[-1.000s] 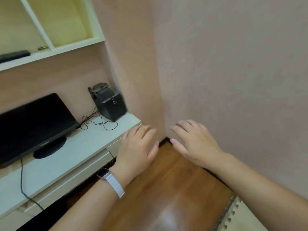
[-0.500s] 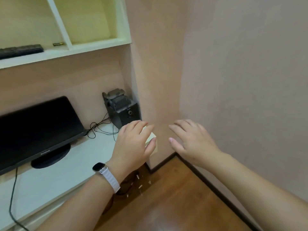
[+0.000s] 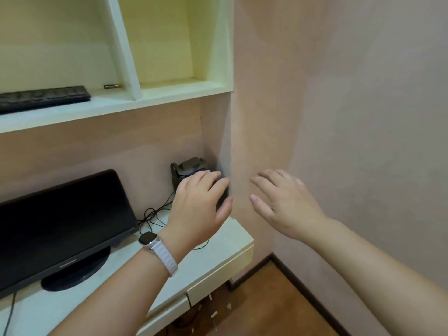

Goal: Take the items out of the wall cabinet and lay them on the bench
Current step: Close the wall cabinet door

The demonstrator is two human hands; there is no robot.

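Black keyboard point(image 3: 43, 98) x1, battery point(image 3: 111, 86) x1, L hand point(image 3: 198, 207), R hand point(image 3: 288, 207)

black keyboard point(image 3: 43, 98), battery point(image 3: 111, 86) flat on cabinet shelf point(image 3: 72, 113)

Scanning for lettering. Small pale wordmark point(image 3: 68, 262) on lower bezel of monitor point(image 3: 60, 221), too blurred to read. Up on cabinet shelf point(image 3: 116, 105), black keyboard point(image 3: 43, 98): key legends only faint specks, unreadable. Just beside it, battery point(image 3: 111, 86), gold-and-black casing, print too small to make out. On wrist, smartwatch point(image 3: 147, 238): face dark. In corner, black speaker point(image 3: 188, 166): markings indistinct. Nothing legible from where I stand.
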